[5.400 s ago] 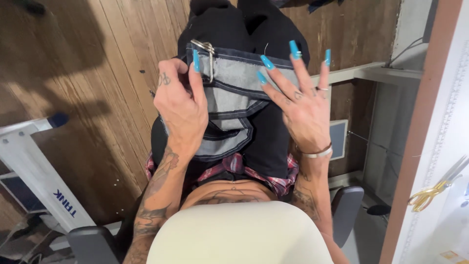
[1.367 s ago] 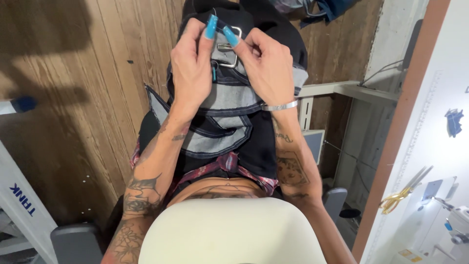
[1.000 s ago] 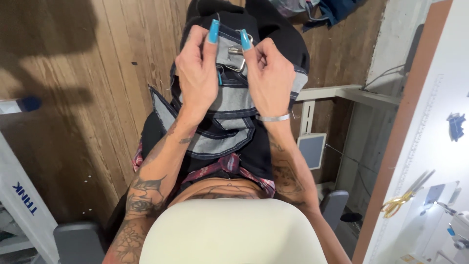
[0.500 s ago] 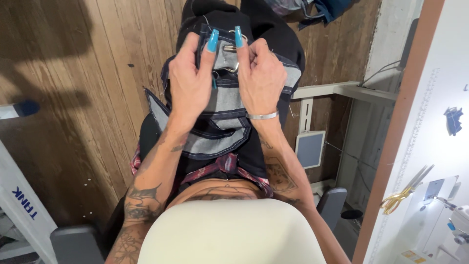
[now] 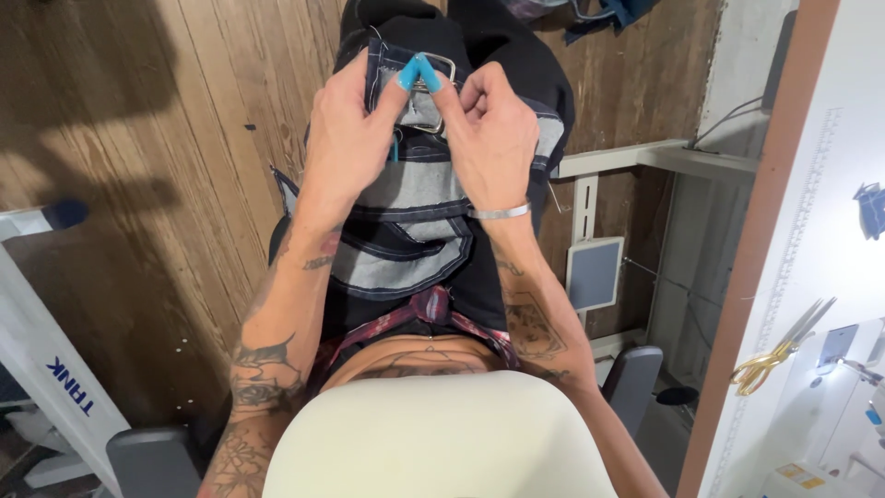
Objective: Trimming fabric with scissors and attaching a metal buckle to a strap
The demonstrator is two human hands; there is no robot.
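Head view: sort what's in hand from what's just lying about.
In hand:
- denim piece on the lap
- metal buckle at its top edge
- left hand and right hand, both pinching there

Lying about:
- gold scissors on the white table
- grey pedal
- chair

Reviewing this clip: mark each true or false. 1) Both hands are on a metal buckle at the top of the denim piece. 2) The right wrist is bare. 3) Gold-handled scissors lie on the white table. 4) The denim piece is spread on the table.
1) True: the left hand and right hand pinch the metal buckle on the denim piece.
2) False: it wears a silver bracelet.
3) True: scissors lie on the white table.
4) False: it lies on the person's lap.
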